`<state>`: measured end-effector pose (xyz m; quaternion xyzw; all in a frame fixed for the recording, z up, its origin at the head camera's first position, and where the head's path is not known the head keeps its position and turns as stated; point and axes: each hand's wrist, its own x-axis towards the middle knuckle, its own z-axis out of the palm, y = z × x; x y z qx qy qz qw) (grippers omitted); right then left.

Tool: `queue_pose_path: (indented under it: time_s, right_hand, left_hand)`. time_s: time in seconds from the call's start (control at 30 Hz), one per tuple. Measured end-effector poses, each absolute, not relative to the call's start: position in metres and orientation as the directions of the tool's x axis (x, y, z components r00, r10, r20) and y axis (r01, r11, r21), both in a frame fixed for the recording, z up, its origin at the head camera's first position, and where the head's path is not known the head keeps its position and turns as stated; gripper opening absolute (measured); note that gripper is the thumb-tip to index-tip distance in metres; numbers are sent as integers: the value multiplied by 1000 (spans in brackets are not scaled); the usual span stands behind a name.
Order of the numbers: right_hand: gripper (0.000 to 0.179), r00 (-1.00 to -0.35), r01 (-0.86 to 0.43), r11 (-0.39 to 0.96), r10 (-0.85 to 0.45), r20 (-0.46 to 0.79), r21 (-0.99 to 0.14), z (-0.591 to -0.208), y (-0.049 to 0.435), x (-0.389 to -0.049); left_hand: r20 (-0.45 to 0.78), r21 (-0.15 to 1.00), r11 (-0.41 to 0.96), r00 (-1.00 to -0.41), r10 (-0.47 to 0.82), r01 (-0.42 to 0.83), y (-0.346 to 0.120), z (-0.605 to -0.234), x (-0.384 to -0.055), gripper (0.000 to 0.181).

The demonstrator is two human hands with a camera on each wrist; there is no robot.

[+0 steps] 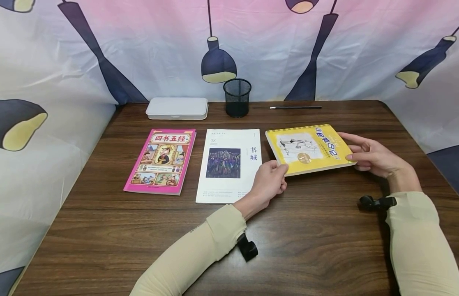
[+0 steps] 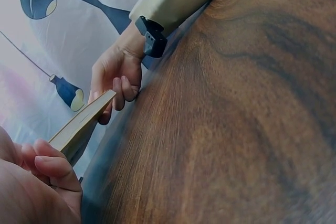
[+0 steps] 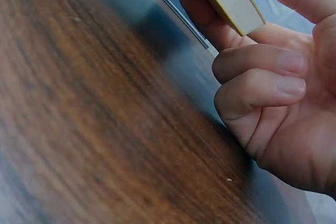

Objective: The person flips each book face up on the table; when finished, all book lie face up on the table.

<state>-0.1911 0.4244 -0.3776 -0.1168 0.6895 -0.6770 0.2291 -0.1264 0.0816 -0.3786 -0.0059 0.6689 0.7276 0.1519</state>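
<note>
Both hands hold a yellow book (image 1: pixel 307 150) with a cartoon cover, raised over the right part of the table and slightly turned. My left hand (image 1: pixel 268 183) pinches its near left corner, thumb on top. At the right edge, my right hand (image 1: pixel 377 156) grips it between thumb and fingers. The right wrist view shows a corner of the book (image 3: pixel 231 1) between thumb and forefinger, the other fingers curled below. Left of it lies a white magazine (image 1: pixel 225 189) with a dark picture, partly overlapped by the left hand. A pink book (image 1: pixel 160 162) lies farther left.
Along the back of the brown wooden table (image 1: pixel 140 238) stand a white case (image 1: pixel 177 109) and a black mesh pen holder (image 1: pixel 237 98). A thin dark pencil (image 1: pixel 296 107) lies to their right. A lamp-patterned curtain (image 1: pixel 170 49) hangs behind the table.
</note>
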Motion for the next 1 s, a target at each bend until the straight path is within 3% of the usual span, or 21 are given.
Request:
queue_pose_path:
  time_s: [0.57,0.8,1.0]
  right_hand:
    - [84,-816,152,-8,-565,-121,-988,-379,427,-189]
    - [78,-851,159,50,-499,-162,-986,-377,424,-189]
    - [72,-867,196,17,-464,-181,-980,-378,422,-189]
  left_hand:
    - [-223,970,-55,-954,199,-239,81,-379,-128,18]
    - [-224,970,-56,-955,195,-238,81,-378,-127,19]
    - [-225,970,-43,-955,194,-238,81,-377,-125,22]
